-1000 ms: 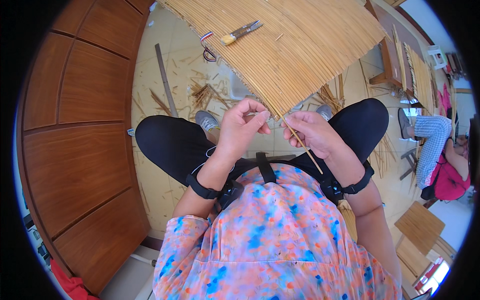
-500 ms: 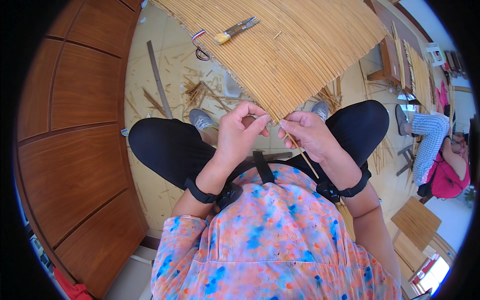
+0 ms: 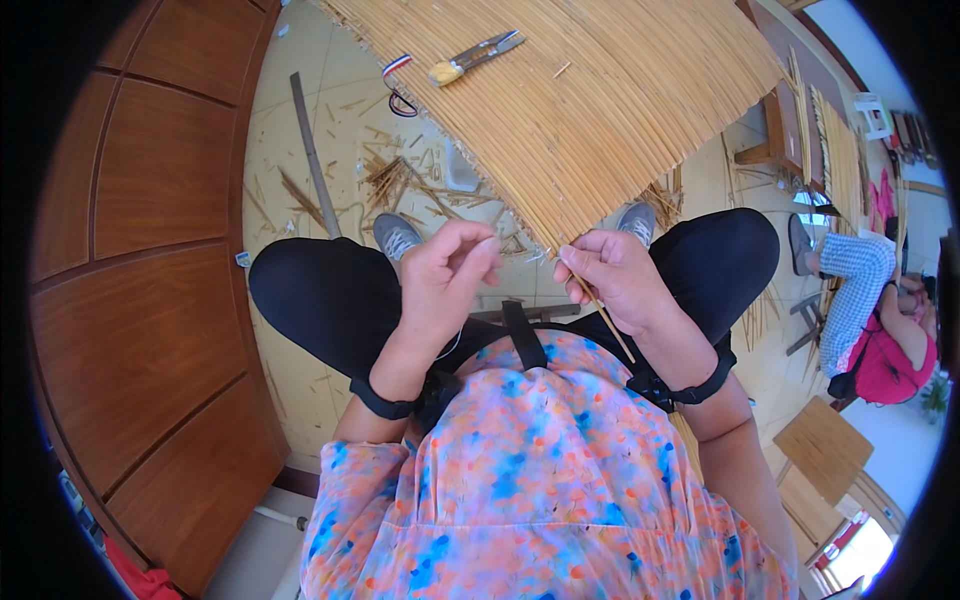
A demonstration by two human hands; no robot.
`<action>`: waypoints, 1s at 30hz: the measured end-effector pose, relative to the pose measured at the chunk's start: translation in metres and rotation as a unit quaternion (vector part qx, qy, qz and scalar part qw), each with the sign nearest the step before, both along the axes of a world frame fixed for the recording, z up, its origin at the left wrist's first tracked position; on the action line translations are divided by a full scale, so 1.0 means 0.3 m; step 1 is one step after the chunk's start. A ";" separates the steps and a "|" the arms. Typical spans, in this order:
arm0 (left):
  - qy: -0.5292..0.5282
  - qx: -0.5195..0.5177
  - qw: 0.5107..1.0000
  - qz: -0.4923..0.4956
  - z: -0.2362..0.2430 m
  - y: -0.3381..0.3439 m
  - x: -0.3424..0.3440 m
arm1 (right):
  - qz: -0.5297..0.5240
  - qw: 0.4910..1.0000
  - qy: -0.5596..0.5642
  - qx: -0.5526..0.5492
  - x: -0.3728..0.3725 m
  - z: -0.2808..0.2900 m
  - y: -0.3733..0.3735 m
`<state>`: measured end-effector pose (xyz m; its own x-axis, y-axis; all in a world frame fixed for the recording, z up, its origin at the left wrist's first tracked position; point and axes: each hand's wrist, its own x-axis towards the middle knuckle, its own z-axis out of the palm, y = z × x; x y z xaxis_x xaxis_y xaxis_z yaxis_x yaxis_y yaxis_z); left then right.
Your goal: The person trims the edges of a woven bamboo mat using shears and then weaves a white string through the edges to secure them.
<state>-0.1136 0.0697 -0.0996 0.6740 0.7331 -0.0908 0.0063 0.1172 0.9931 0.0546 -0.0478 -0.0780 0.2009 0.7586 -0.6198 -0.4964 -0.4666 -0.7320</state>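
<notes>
The slatted mat (image 3: 600,130), made of many thin straw-coloured strips, stretches away in front of me, its near corner pointing at my hands. My right hand (image 3: 615,275) is closed at that corner, with a thin reed stick (image 3: 612,330) gripped between thumb and fingers and running down toward my lap. Apart from the mat, to its left, is my left hand (image 3: 450,275), fingers curled and thumb close to the forefinger. What it pinches is too fine to make out; a pale thread-like line shows below it. Scissors (image 3: 478,57) with a yellowish wrapped handle lie on the mat.
A striped ribbon loop (image 3: 399,85) hangs at the mat's left edge. Reed scraps (image 3: 390,182) and a long dark strip (image 3: 313,150) litter the tiled floor. Wooden cabinet panels (image 3: 160,170) stand left. Another person in checked trousers (image 3: 858,290) sits at right, beside a wooden stool (image 3: 825,450).
My left hand has drawn away from the mat's corner, toward the left. The right hand stays at the corner, still holding the stick.
</notes>
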 end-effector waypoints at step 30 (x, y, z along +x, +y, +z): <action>0.038 -0.002 0.988 -0.151 -0.139 0.016 -0.020 | -0.039 0.998 -0.039 -0.029 -0.032 0.033 0.012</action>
<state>-0.1195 0.0744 -0.1412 0.8527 0.4997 -0.1525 0.1164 0.1029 0.9879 0.0450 -0.0443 -0.0681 0.3080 0.7018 -0.6424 -0.4758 -0.4711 -0.7428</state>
